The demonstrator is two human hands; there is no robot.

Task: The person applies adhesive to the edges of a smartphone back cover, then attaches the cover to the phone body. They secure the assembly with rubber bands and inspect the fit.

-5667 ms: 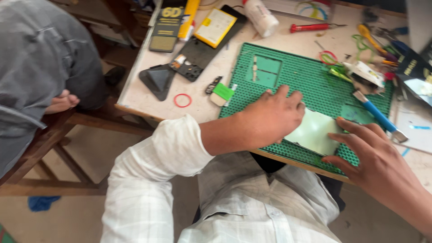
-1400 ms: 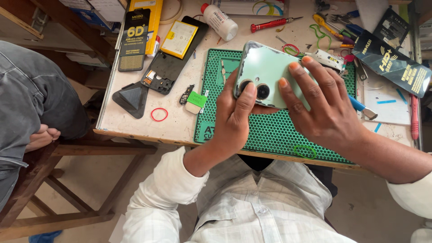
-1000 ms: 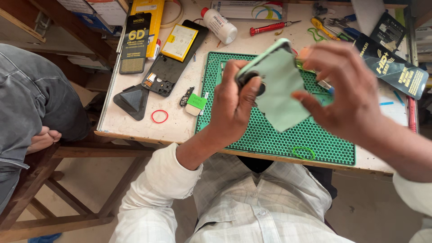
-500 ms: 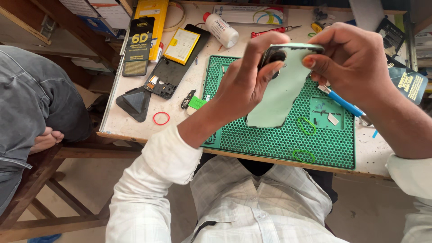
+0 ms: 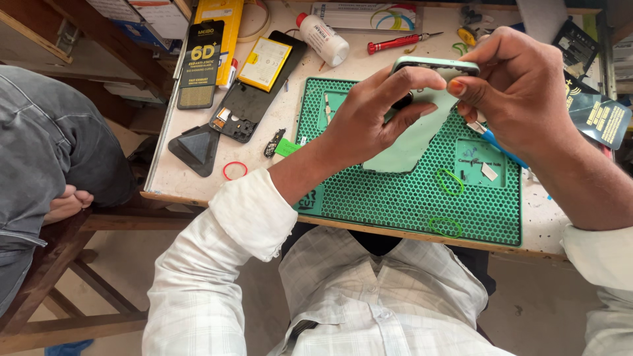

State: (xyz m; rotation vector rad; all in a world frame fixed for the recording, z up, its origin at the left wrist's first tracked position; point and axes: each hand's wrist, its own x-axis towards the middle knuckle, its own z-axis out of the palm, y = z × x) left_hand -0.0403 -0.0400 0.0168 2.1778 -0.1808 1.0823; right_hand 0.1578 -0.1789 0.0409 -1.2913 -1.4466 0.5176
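**Figure: Two-handed grip on a pale green phone back cover above the repair mat**

At the far left of the frame, another person's grey sleeve is showing beside the bench. Moving right, an opened black phone body with its yellow battery is lying on the table, already stripped of its rear panel as far as I can judge; refitting is still ahead. At centre, my left hand is closing around the pale green back cover, thumb over its upper edge, fingers behind it. I am holding the cover in the air over the green mat, in the upper middle of the frame. Its long axis is running from upper right to lower left, camera end uppermost, with the top edge tipped toward me. At right, my right hand is pinching that top edge with thumb and fingertips closed on it.
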